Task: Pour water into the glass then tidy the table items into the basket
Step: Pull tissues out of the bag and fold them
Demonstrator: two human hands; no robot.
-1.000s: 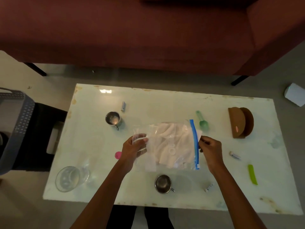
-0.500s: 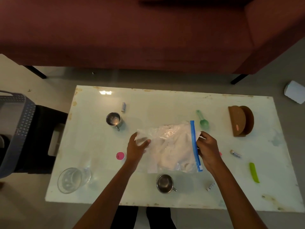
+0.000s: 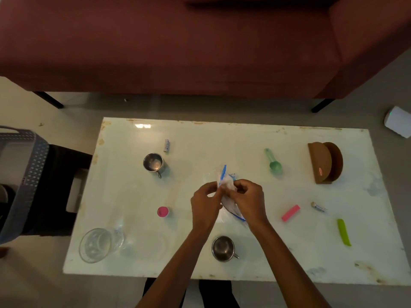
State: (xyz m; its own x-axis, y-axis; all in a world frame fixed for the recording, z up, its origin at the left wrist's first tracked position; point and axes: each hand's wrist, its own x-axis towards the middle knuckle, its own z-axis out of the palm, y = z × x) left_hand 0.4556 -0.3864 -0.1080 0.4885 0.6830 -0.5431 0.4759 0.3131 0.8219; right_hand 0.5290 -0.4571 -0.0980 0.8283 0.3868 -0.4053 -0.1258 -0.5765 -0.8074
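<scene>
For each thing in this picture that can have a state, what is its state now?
zip bag: crumpled, held between both hands
left hand: fingers curled on the bag
right hand: fingers curled on the bag
glass: upright, contents unclear
far steel cup: upright
near steel cup: upright
green scoop: lying flat
basket: at the left edge, contents hidden

Tabletop [image 3: 222, 143] was finished glossy-smooth, far cup [image 3: 153, 163] and near cup [image 3: 223, 248] were made of shiny metal, bag [image 3: 227, 182] of crinkly clear plastic, sofa [image 3: 178, 52] of matt cloth.
</scene>
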